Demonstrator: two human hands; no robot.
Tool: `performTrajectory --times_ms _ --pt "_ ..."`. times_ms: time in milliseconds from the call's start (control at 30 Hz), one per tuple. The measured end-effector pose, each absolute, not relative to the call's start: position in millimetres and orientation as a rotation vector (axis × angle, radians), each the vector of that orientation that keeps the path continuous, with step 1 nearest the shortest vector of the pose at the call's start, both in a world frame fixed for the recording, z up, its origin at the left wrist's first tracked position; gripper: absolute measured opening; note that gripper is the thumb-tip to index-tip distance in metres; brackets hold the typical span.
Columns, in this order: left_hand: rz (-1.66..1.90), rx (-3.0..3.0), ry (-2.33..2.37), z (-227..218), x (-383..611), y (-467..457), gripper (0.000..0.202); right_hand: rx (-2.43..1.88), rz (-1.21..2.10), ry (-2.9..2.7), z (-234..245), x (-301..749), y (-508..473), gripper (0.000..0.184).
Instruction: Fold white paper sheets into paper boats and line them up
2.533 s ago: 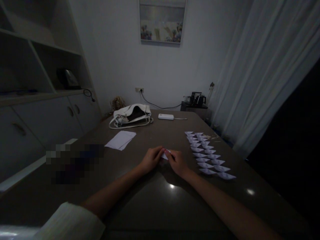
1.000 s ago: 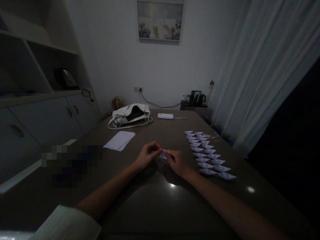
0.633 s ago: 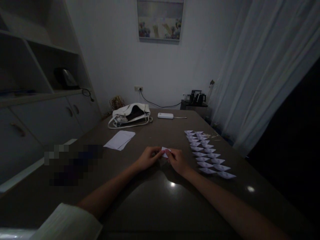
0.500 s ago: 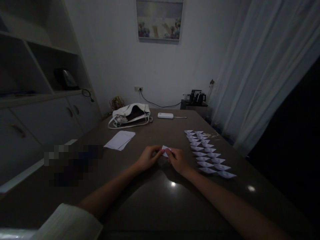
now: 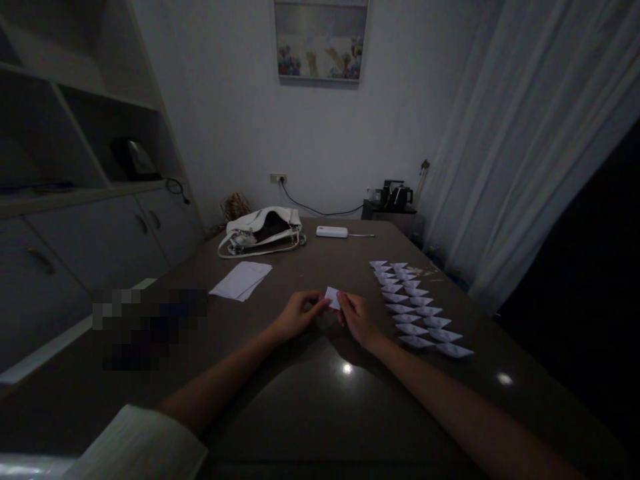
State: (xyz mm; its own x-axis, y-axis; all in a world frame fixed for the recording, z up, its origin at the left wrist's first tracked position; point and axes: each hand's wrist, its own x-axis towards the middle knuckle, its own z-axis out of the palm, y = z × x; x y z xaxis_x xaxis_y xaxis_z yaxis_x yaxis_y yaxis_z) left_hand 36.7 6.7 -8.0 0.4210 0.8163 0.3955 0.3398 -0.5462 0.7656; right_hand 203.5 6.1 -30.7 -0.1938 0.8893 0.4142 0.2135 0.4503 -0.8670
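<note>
My left grip [image 5: 299, 315] and right grip [image 5: 356, 317] each pinch the small folded paper [image 5: 332, 297], upright between them, equally near both.

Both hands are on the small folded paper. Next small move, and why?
Probably press the next crease: the left hand and right hand both pinch the folded paper, which is not yet boat-shaped like the paper boats lined up at the right.
</note>
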Motion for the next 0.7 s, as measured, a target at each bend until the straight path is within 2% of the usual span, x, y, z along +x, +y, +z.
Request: performTrajectory --times_ms 267,433,700 --pt "1.13 1.859 0.931 -11.0 33.5 12.2 0.039 -0.925 0.88 -1.716 -26.9 202.8 5.2 0.029" --pt "0.999 1.808 0.965 -16.6 35.2 15.2 0.041 -0.921 0.869 -1.729 -27.9 204.2 6.5 0.027" --pt "1.136 1.693 0.927 -16.4 34.9 17.2 0.035 -0.914 0.869 -1.777 -27.2 202.6 2.8 0.026"
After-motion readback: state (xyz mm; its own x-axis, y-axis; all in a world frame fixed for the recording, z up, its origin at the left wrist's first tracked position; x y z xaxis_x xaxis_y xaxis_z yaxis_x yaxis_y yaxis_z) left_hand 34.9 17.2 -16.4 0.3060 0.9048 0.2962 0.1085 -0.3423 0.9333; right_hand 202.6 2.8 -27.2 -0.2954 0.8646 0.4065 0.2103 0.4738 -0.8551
